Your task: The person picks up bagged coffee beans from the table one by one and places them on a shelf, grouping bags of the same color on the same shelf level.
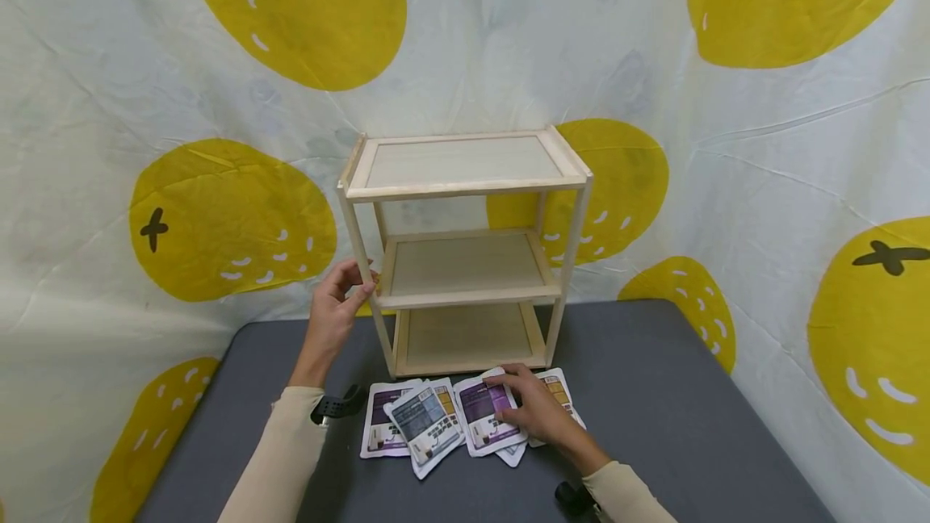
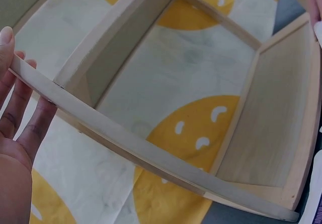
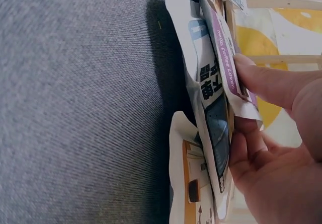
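Observation:
My left hand [image 1: 334, 315] holds the left front post of a small three-tier wooden shelf [image 1: 472, 297], near its middle board. In the left wrist view, the thumb lies on one side of the post [image 2: 126, 132] and the fingers on the other. On the dark surface in front of the shelf, my right hand [image 1: 539, 410] pinches a purple coffee packet [image 1: 481, 420] by its right edge. The right wrist view shows the thumb on its printed face and fingers at its far side. Beneath it lies a blue-grey packet [image 3: 217, 133], with an orange-brown packet [image 3: 193, 183] beside that.
Left of the pinched packet, a blue-grey packet [image 1: 427, 424] overlaps another purple packet [image 1: 381, 426]. The dark grey table [image 1: 668, 410] spreads to both sides. A white cloth with yellow fruit prints [image 1: 465, 39] hangs close behind the shelf.

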Tool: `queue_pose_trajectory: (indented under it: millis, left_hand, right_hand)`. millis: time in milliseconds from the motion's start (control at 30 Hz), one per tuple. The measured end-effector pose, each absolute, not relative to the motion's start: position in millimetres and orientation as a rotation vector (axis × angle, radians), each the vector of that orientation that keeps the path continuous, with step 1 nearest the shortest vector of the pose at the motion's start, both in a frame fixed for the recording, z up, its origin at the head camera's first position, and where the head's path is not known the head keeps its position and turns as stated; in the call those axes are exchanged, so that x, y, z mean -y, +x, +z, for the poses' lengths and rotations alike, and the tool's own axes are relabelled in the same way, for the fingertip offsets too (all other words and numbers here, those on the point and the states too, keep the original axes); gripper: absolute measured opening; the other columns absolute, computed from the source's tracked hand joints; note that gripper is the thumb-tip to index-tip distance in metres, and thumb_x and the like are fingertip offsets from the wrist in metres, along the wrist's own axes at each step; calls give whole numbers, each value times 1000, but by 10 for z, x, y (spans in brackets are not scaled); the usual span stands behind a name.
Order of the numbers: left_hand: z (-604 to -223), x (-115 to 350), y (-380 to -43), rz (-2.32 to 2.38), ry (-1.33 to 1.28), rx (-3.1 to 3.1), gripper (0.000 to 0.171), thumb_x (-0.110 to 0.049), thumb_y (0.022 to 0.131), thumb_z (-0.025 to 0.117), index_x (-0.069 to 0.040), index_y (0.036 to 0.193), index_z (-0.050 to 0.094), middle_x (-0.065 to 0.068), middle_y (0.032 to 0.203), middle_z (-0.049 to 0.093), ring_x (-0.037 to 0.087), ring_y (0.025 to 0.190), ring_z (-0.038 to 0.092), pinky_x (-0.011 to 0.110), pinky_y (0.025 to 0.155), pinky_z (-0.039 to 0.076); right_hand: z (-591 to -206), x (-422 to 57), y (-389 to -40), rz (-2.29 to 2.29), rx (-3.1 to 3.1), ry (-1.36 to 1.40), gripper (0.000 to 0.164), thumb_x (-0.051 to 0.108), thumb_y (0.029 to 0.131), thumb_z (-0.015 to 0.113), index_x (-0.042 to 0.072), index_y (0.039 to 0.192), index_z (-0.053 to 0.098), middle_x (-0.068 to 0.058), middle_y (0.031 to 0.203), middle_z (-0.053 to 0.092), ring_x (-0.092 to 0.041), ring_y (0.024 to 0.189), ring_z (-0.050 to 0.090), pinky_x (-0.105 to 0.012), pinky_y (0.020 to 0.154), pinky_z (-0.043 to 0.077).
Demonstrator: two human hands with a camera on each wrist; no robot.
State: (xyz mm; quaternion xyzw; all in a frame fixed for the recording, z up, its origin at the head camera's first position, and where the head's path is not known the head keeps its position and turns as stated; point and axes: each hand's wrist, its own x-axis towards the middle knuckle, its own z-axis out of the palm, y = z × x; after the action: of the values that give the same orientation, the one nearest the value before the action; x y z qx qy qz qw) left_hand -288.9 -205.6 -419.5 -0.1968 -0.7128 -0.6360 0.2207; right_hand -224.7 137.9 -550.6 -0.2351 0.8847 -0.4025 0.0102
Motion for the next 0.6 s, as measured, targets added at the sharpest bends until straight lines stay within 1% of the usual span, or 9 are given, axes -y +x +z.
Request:
queue_pose_trajectory:
  millis: [33, 100, 200, 267, 367, 467, 600]
  left_hand:
    - [-4196, 2056, -2888, -1752, -545, 1975, 36, 0, 95, 67, 5, 130, 59, 16, 105, 67, 22, 98, 65, 24, 81, 58]
    - [-4195, 2055, -2887, -1753, -537, 1975, 35, -1, 95, 67, 3, 129, 60, 15, 105, 67, 20, 98, 65, 23, 82, 57]
    - [-4177, 2050, -2861, -1766, -513, 1979, 34, -1, 95, 67, 1, 129, 61, 17, 106, 66, 20, 99, 65, 23, 83, 57]
    - [-4178, 2053, -2860, -1770, -511, 1976, 34, 0, 95, 67, 2, 129, 61, 18, 105, 66, 20, 99, 64, 23, 83, 57]
    - [-4207, 2067, -2888, -1756, -536, 1975, 35, 0, 95, 67, 4, 129, 59, 19, 105, 65, 18, 99, 65, 23, 82, 57]
    - [-4207, 2068, -2897, -1747, -553, 1975, 36, 0, 95, 66, 6, 130, 58, 23, 105, 64, 17, 98, 65, 23, 82, 57]
    - [-4208, 2067, -2900, -1756, -549, 1971, 36, 1, 95, 67, 6, 129, 58, 25, 105, 63, 18, 98, 65, 23, 82, 57]
  right_hand:
    - [-5500, -1385, -2247, -1251, -2756, -747, 52, 6, 81, 84, 12, 130, 69, -20, 137, 55, -38, 124, 54, -59, 100, 44]
    - [-5488, -1399, -2246, -1242, -2750, -783, 49, 7, 82, 84, 13, 128, 71, -14, 130, 60, -31, 118, 58, -53, 99, 46]
    - [-5480, -1423, -2250, -1265, -2705, -813, 47, 7, 83, 82, 14, 129, 70, -6, 125, 66, -24, 113, 60, -44, 98, 48]
    - [-5465, -1438, -2249, -1296, -2671, -800, 49, 7, 83, 82, 13, 130, 69, -6, 125, 68, -22, 111, 60, -40, 96, 48]
    - [-5444, -1459, -2254, -1357, -2610, -758, 51, 3, 83, 80, 12, 132, 68, -9, 128, 67, -21, 109, 59, -36, 95, 49]
    - [-5425, -1479, -2251, -1402, -2576, -755, 50, -1, 84, 77, 11, 132, 68, -10, 124, 68, -21, 99, 59, -31, 85, 49]
    - [-5416, -1503, -2249, -1407, -2579, -764, 46, -1, 84, 77, 12, 128, 71, -7, 117, 69, -18, 93, 57, -27, 80, 47]
